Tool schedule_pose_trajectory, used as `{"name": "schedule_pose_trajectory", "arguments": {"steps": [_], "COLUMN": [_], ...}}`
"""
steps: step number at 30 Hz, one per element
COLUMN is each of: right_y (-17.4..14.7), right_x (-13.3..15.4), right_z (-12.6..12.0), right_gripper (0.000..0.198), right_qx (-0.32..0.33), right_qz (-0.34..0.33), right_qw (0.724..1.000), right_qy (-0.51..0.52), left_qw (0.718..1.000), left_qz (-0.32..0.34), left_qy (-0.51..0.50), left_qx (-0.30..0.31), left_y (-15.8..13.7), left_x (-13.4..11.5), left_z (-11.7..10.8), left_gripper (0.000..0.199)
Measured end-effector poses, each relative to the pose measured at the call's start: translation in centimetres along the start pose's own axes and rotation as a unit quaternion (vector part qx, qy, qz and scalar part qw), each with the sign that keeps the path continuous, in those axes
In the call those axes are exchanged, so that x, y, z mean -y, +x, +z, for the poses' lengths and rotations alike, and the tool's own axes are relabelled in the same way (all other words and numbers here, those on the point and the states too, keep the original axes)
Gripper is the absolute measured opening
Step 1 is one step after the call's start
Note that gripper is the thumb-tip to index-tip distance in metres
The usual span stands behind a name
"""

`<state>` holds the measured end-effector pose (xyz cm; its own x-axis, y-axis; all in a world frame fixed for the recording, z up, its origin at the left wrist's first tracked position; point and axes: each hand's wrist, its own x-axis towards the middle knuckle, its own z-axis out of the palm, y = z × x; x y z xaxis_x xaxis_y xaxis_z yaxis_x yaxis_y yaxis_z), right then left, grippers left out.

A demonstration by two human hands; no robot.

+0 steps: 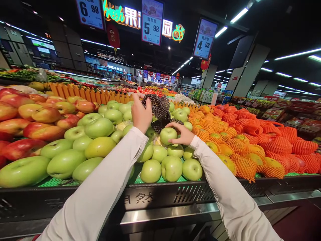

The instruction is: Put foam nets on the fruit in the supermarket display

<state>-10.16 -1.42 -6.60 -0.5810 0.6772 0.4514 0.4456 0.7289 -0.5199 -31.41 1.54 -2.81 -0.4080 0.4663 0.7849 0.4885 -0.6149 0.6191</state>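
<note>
My left hand (141,113) is closed on a bunch of dark foam fruit nets (160,107), pinched between thumb and fingers above the pile. Lower and to the right, my right hand (184,134) curls its fingers and thumb around a green apple (167,135). Part of the nets hangs just behind that apple. More green apples (172,168) are heaped below and around both hands. A yellowish net or wrap (157,140) shows among them, partly hidden.
Red and yellow apples (30,125) fill the left side. Oranges in orange nets (243,165) and fruit in red nets (286,147) lie to the right. A black crate edge (160,194) runs along the front; an orange picket fence (82,94) stands behind. Price signs (151,23) hang overhead.
</note>
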Motion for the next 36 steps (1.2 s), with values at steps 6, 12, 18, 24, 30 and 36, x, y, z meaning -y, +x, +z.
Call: {"name": "schedule_pose_trajectory", "arguments": {"steps": [6,12,18,24,30,36], "right_y": [-0.1,-0.1,-0.2,-0.2,-0.4,-0.3], "right_x": [-0.5,0.0,0.9,0.5,0.2,0.1], "right_z": [-0.5,0.3,0.4,-0.1,0.1,-0.1], "right_gripper": [0.054,0.065,0.067,0.064,0.069,0.077], "right_qx": [0.083,0.054,0.035,0.093,0.114,0.055], "right_qz": [0.013,-0.02,-0.014,0.008,0.028,0.068], "right_qw": [0.995,0.998,0.999,0.995,0.992,0.995], "right_qy": [0.054,-0.038,-0.029,0.042,0.049,0.054], "left_qw": [1.0,1.0,1.0,1.0,0.995,0.984], "left_qz": [-0.004,-0.004,0.003,0.001,-0.042,-0.014], "left_qy": [-0.007,-0.002,-0.003,-0.022,-0.079,-0.135], "left_qx": [0.007,0.003,0.0,-0.003,0.041,0.111], "left_y": [0.1,0.0,-0.1,0.0,-0.1,0.0], "left_x": [0.2,-0.1,-0.2,0.3,-0.1,-1.2], "left_z": [0.0,0.0,0.0,0.3,0.3,0.0], "left_gripper": [0.016,0.013,0.012,0.019,0.039,0.025]}}
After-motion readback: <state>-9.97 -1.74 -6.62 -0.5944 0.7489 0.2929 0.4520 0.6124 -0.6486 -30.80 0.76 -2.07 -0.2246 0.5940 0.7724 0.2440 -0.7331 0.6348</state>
